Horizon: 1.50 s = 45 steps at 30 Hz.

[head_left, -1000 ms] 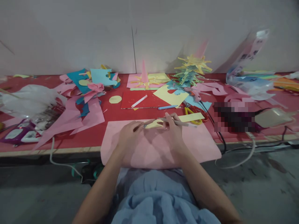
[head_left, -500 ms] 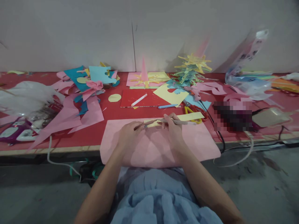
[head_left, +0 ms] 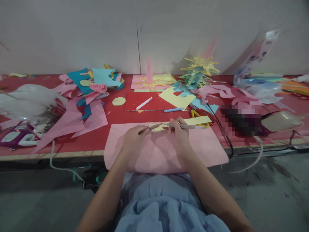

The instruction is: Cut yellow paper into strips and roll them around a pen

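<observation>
My left hand (head_left: 132, 139) is closed at the left end of a yellow paper strip (head_left: 198, 120), over a sheet of pink paper (head_left: 154, 158). A narrow brownish shape lies by its fingertips; what it is I cannot make out. My right hand (head_left: 180, 133) pinches a slim grey pen-like stick (head_left: 189, 126) with a whitish end, held nearly level above the strip. The strip runs behind the right fingers and sticks out to the right. The pink sheet hangs over the table's front edge towards my lap.
Behind the strip lie scissors (head_left: 200, 116), a blue pen (head_left: 173, 110), a white pen (head_left: 144, 103) and a pink glue gun (head_left: 202, 96). Paper scraps (head_left: 91, 116) spread to the left. A layered paper tree (head_left: 199, 74) stands at the back, and a black cable (head_left: 218, 125) runs at right.
Both hands keep their place and grip. The view has shifted very slightly; the grey stick looks almost unmoved.
</observation>
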### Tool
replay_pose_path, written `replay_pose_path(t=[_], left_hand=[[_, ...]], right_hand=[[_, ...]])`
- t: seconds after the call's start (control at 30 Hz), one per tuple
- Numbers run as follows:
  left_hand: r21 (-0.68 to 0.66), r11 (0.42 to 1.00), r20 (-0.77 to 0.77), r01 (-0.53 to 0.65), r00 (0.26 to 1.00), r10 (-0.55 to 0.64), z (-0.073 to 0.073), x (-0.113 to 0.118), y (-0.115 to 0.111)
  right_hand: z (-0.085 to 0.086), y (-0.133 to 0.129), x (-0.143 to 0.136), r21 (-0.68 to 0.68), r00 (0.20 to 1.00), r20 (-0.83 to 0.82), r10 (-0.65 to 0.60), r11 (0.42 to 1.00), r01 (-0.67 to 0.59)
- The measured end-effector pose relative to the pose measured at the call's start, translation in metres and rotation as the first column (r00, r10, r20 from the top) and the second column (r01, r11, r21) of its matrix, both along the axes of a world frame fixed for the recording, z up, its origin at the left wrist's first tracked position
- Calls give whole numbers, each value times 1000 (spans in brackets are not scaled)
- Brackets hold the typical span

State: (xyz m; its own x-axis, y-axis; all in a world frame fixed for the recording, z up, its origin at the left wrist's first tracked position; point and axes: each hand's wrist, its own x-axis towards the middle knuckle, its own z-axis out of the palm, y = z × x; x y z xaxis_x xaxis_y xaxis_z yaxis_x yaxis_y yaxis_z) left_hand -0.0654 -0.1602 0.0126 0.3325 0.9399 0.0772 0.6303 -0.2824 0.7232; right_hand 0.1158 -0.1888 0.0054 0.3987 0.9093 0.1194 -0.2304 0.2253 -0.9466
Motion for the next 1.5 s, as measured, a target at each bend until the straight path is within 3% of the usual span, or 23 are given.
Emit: replay_pose_path(t=[0.47,0.67,0.83,0.93,1.03,1.13,1.5], left_hand=[[17,1000,-32,18,999,-17,0,1,0],[140,990,-74,32,997,-22,-2,3,-4],[181,983,-14,-17,1000,20,-8,2,-1],[230,973,-90,-3,996,25,-10,1,0],[233,972,-152,25,988,11,-10,1,1],[219,976,-122,20,993,7,-11,1,3],[197,980,-91,-22,995,41,-12,3,1]], right_hand=[[3,-1,0,-10,999,-41,-31,999,31],[2,1,2,15,992,-58,-109,994,110],[-1,0,10,-32,995,58,-80,996,82],[-2,-1,16,-49,988,154,-29,998,37],[-2,-1,19,-72,959,284,14,997,6],[-1,-2,20,-113,911,407,69,993,-24],[-5,0,20,-128,885,456,96,991,-42]])
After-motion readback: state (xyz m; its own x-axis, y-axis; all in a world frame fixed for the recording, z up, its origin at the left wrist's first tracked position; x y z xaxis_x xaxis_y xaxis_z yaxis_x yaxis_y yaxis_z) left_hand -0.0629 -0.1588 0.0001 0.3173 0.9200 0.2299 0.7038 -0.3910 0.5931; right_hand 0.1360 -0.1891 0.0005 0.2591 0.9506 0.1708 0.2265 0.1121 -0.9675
